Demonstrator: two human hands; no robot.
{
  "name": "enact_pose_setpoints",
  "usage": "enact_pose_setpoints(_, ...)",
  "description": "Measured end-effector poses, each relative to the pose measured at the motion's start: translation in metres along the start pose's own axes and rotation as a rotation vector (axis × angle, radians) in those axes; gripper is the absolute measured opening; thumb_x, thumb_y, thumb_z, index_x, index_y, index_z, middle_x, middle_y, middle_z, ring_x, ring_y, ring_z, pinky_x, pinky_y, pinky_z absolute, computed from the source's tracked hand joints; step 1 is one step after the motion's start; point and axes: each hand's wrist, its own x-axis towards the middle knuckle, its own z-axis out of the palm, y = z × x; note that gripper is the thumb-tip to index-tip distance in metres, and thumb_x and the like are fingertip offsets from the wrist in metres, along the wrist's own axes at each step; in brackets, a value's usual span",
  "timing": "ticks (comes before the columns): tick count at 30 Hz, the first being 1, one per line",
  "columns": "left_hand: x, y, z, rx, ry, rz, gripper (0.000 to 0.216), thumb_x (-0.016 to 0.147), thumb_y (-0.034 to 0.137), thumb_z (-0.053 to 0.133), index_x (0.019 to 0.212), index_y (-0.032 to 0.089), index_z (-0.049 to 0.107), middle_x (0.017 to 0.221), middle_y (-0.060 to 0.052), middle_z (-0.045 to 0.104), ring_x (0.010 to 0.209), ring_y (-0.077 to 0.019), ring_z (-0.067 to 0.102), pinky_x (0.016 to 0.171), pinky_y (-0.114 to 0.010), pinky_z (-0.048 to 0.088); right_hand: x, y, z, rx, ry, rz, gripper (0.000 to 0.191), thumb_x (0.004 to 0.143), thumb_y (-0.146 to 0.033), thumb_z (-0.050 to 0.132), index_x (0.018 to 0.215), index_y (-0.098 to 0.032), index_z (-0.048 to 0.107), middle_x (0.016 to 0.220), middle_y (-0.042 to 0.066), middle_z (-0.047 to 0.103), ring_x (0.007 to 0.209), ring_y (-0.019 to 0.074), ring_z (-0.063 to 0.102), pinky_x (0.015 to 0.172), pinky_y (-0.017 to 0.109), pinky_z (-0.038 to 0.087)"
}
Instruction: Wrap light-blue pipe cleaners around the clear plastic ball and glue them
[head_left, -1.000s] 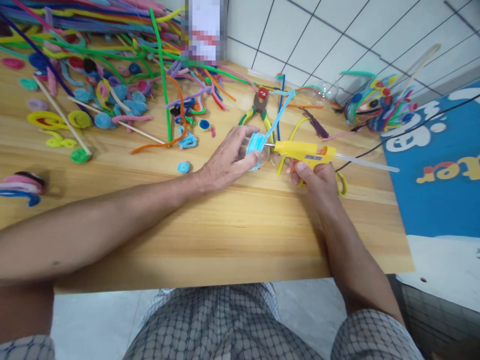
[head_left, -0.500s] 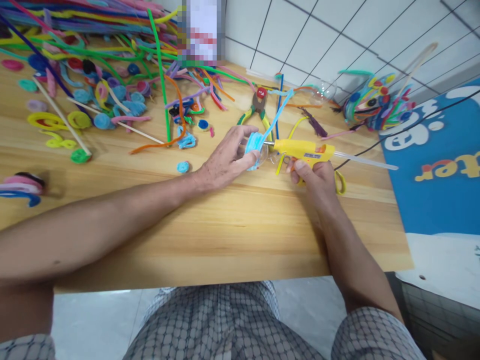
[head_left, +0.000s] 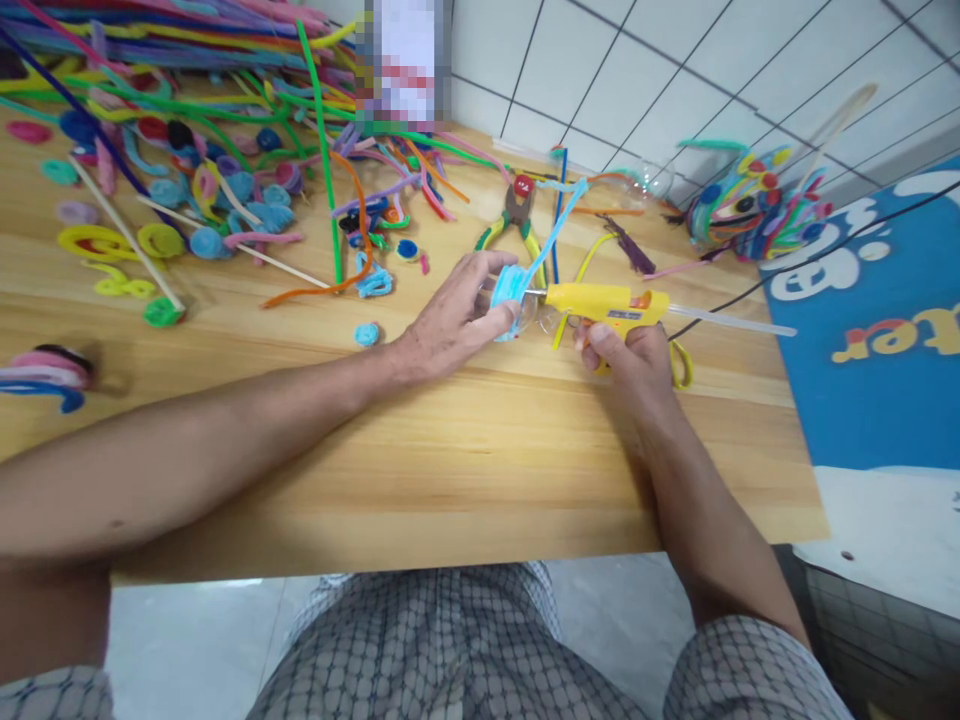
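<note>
My left hand [head_left: 461,315] grips a clear plastic ball [head_left: 529,312] partly wound with light blue pipe cleaner [head_left: 508,290]. The loose end of that pipe cleaner sticks up and to the right from the ball. In my right hand [head_left: 626,350] is a yellow hot glue gun [head_left: 589,298], fingers wrapped round its handle. Its metal nozzle points left and reaches the ball beside the blue coils; whether it touches cannot be made out. A clear glue stick [head_left: 731,319] juts from the gun's back end. Pliers [head_left: 517,212] with green and yellow handles lie just beyond the ball.
Coloured pipe cleaners [head_left: 187,60] and small coiled pieces [head_left: 206,242] cover the table's left and back. A finished-looking colourful wrapped fish shape [head_left: 739,205] stands at the back right, near a black cord [head_left: 795,262] and a blue printed sheet [head_left: 885,290]. White tiled wall [head_left: 600,80] rises behind.
The glue gun has shifted very slightly left, toward the ball. My left hand and the blue-wound ball stay practically where they were.
</note>
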Motion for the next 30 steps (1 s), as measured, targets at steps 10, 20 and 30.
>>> enact_pose_setpoints(10, 0.0007, 0.0002, -0.0001, -0.008, -0.008, 0.002, 0.056, 0.109, 0.062, 0.061, 0.152, 0.027, 0.055, 0.145, -0.011, 0.067, 0.131, -0.0280, 0.069, 0.109, -0.046, 0.065, 0.0006, 0.0036, -0.0006, -0.016, 0.021, -0.035, 0.061, 0.086, -0.083, 0.085, 0.074, -0.026, 0.070, 0.070, -0.001, 0.067, 0.061, 0.0143, 0.053, 0.061, 0.034, 0.044)
enact_pose_setpoints(20, -0.0005, 0.0036, -0.0014, -0.001, -0.013, 0.014, 0.055, 0.108, 0.059, 0.063, 0.152, 0.027, 0.055, 0.147, -0.012, 0.066, 0.135, -0.0290, 0.068, 0.111, -0.048, 0.065, 0.0001, 0.0036, 0.0014, 0.009, 0.044, -0.018, 0.062, 0.082, -0.085, 0.087, 0.075, -0.026, 0.070, 0.070, -0.001, 0.066, 0.061, 0.0143, 0.052, 0.061, 0.033, 0.042)
enact_pose_setpoints(30, -0.0001, 0.0033, -0.0010, -0.016, -0.018, 0.007, 0.053, 0.108, 0.057, 0.063, 0.151, 0.027, 0.054, 0.146, -0.012, 0.066, 0.137, -0.0288, 0.067, 0.110, -0.047, 0.066, -0.0022, 0.0011, 0.0004, -0.045, 0.039, 0.023, 0.064, 0.081, -0.088, 0.084, 0.075, -0.027, 0.069, 0.067, -0.001, 0.062, 0.061, 0.0153, 0.050, 0.060, 0.033, 0.042)
